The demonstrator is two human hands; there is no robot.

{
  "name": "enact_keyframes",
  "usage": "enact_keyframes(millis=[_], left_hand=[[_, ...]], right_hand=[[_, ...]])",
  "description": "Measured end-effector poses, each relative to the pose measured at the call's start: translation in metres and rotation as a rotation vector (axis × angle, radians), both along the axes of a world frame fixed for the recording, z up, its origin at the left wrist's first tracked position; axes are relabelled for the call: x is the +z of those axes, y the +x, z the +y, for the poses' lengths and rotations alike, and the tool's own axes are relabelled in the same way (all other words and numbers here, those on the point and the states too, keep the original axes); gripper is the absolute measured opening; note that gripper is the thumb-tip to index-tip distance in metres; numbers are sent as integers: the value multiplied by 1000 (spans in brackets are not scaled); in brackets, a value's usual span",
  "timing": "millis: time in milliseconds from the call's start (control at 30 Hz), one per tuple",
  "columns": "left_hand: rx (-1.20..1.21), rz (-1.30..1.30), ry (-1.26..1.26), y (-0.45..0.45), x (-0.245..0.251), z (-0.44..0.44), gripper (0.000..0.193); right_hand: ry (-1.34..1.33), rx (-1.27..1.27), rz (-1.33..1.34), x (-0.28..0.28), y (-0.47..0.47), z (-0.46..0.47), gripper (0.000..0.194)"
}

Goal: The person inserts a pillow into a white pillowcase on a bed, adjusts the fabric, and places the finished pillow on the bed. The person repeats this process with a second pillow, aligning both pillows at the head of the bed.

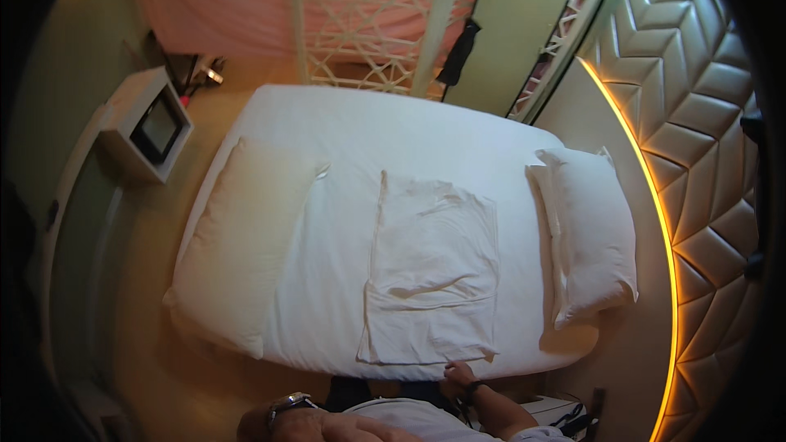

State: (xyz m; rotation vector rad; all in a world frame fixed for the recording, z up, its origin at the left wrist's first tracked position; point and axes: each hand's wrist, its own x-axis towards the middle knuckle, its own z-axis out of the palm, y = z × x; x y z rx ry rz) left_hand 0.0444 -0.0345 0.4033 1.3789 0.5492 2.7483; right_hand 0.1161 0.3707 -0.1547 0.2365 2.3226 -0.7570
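A flat, creased white cloth [436, 245], which looks like a pillowcase, lies across the middle of the white-sheeted bed [405, 123]. My right hand [460, 373], with a dark band on its wrist, is at the cloth's near edge, by the side of the mattress. Its fingers are curled, and whether they pinch the fabric cannot be made out. Close to the camera at the bottom rim is my left hand [350, 426], a metal watch [291, 403] on its wrist. Its fingers are cut off by the frame.
A cream pillow [245, 245] lies at the bed's left end. White pillows [592, 233] are stacked at the right, before a padded headboard wall [694, 196] with a lit strip. A box shelf [150, 129] juts out at left. Behind the bed stands a white lattice screen [362, 24].
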Motion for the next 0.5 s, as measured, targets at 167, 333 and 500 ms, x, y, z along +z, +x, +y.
enact_keyframes(millis=[167, 333, 500], left_hand=[[33, -21, -66, 8, -12, -62, 36], [-1, -51, -23, 4, -14, -85, 34], [86, -117, -5, 9, -20, -74, 35]], right_hand=[[-260, -201, -285, 54, -40, -115, 41], [-410, -207, -224, 83, -63, -174, 38], [-321, -132, -304, 50, -67, -159, 40]])
